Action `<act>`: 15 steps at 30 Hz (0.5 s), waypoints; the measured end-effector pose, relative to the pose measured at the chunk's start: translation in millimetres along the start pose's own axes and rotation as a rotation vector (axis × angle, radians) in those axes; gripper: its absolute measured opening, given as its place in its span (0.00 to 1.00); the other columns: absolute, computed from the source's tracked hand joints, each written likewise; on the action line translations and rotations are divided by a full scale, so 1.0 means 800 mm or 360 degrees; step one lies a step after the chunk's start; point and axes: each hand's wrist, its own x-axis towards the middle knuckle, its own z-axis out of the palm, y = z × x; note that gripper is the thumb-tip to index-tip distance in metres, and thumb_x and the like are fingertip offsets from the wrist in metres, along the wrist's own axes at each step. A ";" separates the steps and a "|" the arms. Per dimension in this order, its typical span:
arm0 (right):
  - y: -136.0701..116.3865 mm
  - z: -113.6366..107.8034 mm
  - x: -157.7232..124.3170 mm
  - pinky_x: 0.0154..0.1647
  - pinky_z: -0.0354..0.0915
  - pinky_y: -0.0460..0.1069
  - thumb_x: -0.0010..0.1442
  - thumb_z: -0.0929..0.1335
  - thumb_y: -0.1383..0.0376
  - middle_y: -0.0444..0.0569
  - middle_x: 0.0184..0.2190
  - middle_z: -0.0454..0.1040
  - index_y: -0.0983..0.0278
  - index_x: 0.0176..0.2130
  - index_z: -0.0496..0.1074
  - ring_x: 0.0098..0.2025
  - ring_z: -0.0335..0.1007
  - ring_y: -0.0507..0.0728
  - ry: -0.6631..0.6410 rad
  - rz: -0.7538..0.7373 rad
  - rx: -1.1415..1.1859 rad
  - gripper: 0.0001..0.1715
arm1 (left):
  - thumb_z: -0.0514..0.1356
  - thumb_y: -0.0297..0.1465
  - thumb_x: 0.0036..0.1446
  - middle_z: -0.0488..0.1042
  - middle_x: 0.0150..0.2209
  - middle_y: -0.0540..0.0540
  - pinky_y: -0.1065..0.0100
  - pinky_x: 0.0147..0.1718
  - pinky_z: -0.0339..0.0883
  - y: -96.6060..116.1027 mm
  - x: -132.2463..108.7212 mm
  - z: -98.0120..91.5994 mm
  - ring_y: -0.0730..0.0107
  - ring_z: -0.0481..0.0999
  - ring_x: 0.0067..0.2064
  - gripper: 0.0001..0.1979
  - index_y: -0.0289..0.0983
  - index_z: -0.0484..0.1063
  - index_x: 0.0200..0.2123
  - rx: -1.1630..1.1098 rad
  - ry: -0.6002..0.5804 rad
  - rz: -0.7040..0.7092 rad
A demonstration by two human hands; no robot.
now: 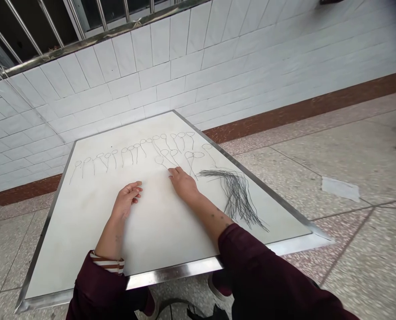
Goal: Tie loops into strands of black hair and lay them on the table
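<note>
A white table [84, 222] with a metal rim carries a long row of thin wire pieces with looped ends [131, 153]. A loose bundle of straight dark wires [238, 195] lies at the right. My right hand [183, 182] rests palm down, fingers stretched toward a looped wire piece [166, 162] near the row's right end. My left hand [127, 198] rests on its side in the table's middle, fingers lightly curled, nothing visible in it.
A white tiled wall [218, 58] with a brown base strip stands behind the table. Metal window bars [51, 26] run above it. Speckled floor tiles [351, 169] surround the table; a scrap of paper [340, 188] lies on the floor at right.
</note>
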 end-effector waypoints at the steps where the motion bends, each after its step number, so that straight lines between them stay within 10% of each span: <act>1: 0.000 0.000 0.000 0.31 0.61 0.49 0.68 0.57 0.66 0.55 0.49 0.69 0.62 0.53 0.67 0.40 0.70 0.58 0.0005 -0.0015 0.0000 0.17 | 0.66 0.32 0.48 0.75 0.38 0.43 0.72 0.28 0.58 0.000 0.000 0.000 0.75 0.69 0.31 0.18 0.37 0.77 0.45 -0.0008 0.0009 0.0000; 8: -0.013 -0.007 -0.010 0.29 0.56 0.48 0.61 0.60 0.73 0.54 0.41 0.70 0.64 0.41 0.70 0.34 0.66 0.56 -0.0081 -0.0009 0.0228 0.12 | 0.65 0.29 0.48 0.76 0.39 0.42 0.70 0.32 0.63 -0.008 0.008 -0.005 0.72 0.72 0.34 0.19 0.36 0.75 0.47 -0.0118 0.0090 0.0041; 15: -0.051 -0.022 -0.042 0.22 0.49 0.43 0.56 0.68 0.57 0.40 0.25 0.62 0.62 0.38 0.69 0.24 0.53 0.48 -0.0966 0.0026 0.2093 0.12 | 0.64 0.31 0.53 0.72 0.52 0.38 0.64 0.44 0.67 -0.002 0.004 -0.002 0.66 0.73 0.48 0.24 0.37 0.68 0.54 -0.0383 0.0084 0.0107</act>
